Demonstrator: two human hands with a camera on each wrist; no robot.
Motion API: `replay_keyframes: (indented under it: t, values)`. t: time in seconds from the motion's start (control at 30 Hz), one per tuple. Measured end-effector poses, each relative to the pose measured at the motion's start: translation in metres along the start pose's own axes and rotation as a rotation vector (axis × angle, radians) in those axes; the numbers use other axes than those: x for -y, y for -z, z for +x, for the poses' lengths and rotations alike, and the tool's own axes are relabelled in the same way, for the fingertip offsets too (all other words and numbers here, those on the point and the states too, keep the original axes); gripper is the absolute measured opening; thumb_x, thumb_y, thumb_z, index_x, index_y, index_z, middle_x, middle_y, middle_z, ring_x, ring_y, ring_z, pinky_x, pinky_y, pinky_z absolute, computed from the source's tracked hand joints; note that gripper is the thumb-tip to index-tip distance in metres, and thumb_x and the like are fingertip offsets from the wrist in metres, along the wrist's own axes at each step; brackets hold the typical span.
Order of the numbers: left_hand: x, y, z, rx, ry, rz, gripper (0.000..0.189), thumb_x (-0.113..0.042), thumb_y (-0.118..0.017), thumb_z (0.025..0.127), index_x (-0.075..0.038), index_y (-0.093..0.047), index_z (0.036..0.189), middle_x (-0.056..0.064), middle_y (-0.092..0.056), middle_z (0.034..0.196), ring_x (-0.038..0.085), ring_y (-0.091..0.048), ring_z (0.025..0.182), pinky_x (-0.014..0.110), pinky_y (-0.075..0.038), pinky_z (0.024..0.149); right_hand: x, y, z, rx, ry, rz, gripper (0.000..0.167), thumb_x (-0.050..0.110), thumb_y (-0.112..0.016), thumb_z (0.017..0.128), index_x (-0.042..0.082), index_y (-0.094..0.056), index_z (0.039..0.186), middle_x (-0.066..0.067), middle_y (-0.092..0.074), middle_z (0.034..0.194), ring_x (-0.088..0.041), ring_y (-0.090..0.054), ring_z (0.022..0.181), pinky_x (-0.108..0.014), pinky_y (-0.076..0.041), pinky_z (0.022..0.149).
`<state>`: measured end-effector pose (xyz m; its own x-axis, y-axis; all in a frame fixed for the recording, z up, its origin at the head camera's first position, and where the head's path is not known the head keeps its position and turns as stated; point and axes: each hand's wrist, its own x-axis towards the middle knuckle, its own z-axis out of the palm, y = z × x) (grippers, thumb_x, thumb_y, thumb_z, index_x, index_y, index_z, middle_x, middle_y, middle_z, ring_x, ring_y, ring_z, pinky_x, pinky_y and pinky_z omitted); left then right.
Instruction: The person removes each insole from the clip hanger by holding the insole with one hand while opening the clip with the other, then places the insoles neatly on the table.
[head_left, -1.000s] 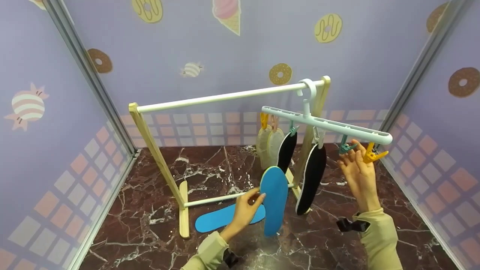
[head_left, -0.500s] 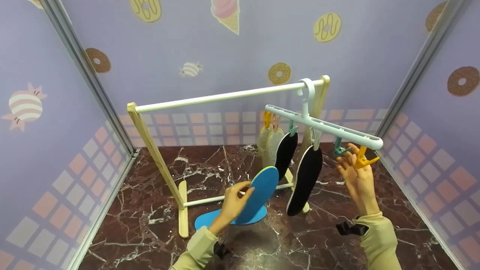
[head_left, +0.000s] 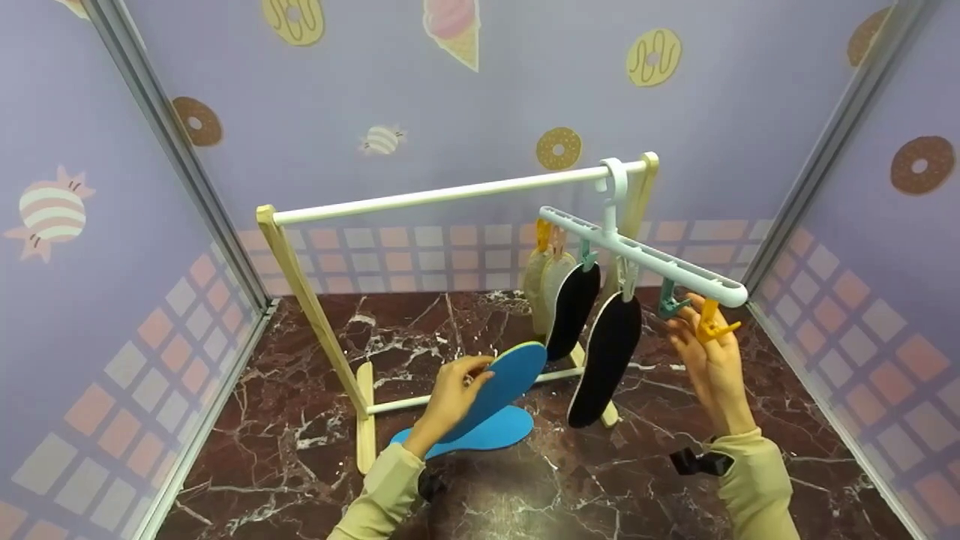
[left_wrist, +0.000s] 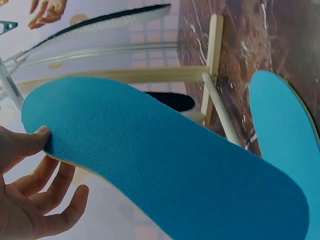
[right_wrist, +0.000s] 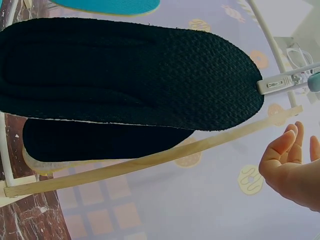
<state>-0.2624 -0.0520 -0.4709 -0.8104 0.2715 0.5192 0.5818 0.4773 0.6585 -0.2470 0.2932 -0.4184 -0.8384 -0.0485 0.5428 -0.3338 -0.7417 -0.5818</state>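
Note:
My left hand [head_left: 450,394] pinches a blue insole [head_left: 514,375] near one end, between thumb and fingers. Its textured blue face fills much of the left wrist view. A second blue insole [head_left: 502,431] lies on the table, partly covered by the held one. My right hand [head_left: 712,367] is at the near end of the white clip hanger [head_left: 675,271], loosely bent fingers beside a green clip [head_left: 670,300] and a yellow clip [head_left: 709,324]. Contact there is unclear. Two black insoles [head_left: 609,360] and pale insoles [head_left: 536,289] hang from other clips.
The hanger hooks over the white bar [head_left: 450,193] of a wooden-legged rack [head_left: 311,322]. The rack stands on a dark marbled tabletop [head_left: 300,465]. Patterned panels [head_left: 465,112] enclose the back and sides, with metal posts [head_left: 172,142] at the corners.
The held blue insole has moved left and tilted over the one on the table. The hanger's near end has swung left, and my right hand has shifted slightly left with it.

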Motion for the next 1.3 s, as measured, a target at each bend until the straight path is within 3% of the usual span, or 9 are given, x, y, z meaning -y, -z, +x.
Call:
replay_keyframes:
  t: [0.23,0.4,0.67,1.03,1.3]
  values:
    - [0.007,0.001,0.001,0.049,0.026,0.090,0.022,-0.013,-0.060,0.082,-0.008,-0.067,0.102,0.006,-0.064,0.081,0.014,-0.056,0.068,0.029,-0.047,0.059,-0.001,0.001,-0.004,0.004,0.014,-0.026,0.032,0.002,-0.029,0.095,0.003,-0.050,0.119,-0.011,-0.058,0.107,-0.021,-0.058,0.093,-0.025,-0.048,0.075]
    - [0.013,-0.001,0.002,0.056,-0.017,0.202,0.024,-0.012,-0.061,0.080,-0.010,-0.067,0.103,0.005,-0.062,0.075,0.012,-0.053,0.062,0.023,-0.043,0.056,-0.001,0.000,-0.005,-0.018,0.018,-0.056,0.032,0.002,-0.030,0.095,0.005,-0.050,0.120,-0.011,-0.058,0.108,-0.020,-0.059,0.091,-0.024,-0.048,0.075]
    - [0.024,-0.009,0.001,0.067,-0.069,0.374,0.025,-0.011,-0.062,0.079,-0.015,-0.069,0.103,0.005,-0.066,0.079,0.019,-0.063,0.071,0.034,-0.048,0.061,0.000,-0.002,-0.004,-0.065,0.015,-0.099,0.030,0.001,-0.029,0.095,0.005,-0.050,0.117,-0.009,-0.058,0.106,-0.015,-0.056,0.093,-0.023,-0.047,0.078]
    - [0.031,-0.022,0.000,0.177,0.017,0.449,0.028,-0.005,-0.059,0.079,-0.018,-0.069,0.102,0.002,-0.066,0.075,0.020,-0.063,0.076,0.041,-0.044,0.063,-0.001,0.004,-0.006,-0.027,0.025,-0.123,0.032,-0.001,-0.027,0.095,0.001,-0.047,0.119,-0.011,-0.053,0.112,-0.019,-0.053,0.100,-0.028,-0.045,0.085]
    - [0.036,-0.030,-0.002,0.284,0.121,0.455,0.038,0.006,-0.057,0.076,-0.018,-0.068,0.104,0.001,-0.068,0.082,0.021,-0.062,0.082,0.053,-0.041,0.076,-0.001,0.003,-0.007,-0.015,0.009,-0.133,0.036,-0.002,-0.023,0.095,0.006,-0.050,0.118,-0.009,-0.056,0.108,-0.018,-0.050,0.092,-0.024,-0.045,0.076]
